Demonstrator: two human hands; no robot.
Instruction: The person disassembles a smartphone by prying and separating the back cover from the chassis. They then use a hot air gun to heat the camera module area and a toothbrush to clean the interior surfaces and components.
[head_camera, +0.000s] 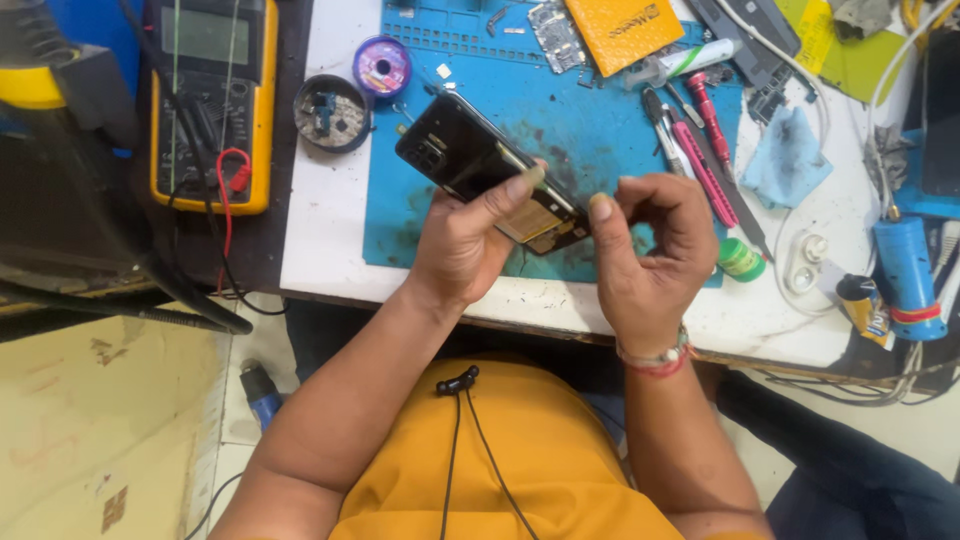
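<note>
Phone (470, 160) (black, tilted) held above blue mat (600, 130): left hand (462, 240) fingers clamped on it; right hand (645, 245) fingers curled together at its lower end.

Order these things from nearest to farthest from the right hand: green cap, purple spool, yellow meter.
From the right hand:
1. Green cap, just to its right on the table.
2. Purple spool, up left, by the mat.
3. Yellow meter, far left.

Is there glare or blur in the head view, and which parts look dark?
Head view: even light, hands sharp; soft glare on the black phone held by the left hand, right hand at its edge; far left beside the yellow multimeter is shadowed.
</note>
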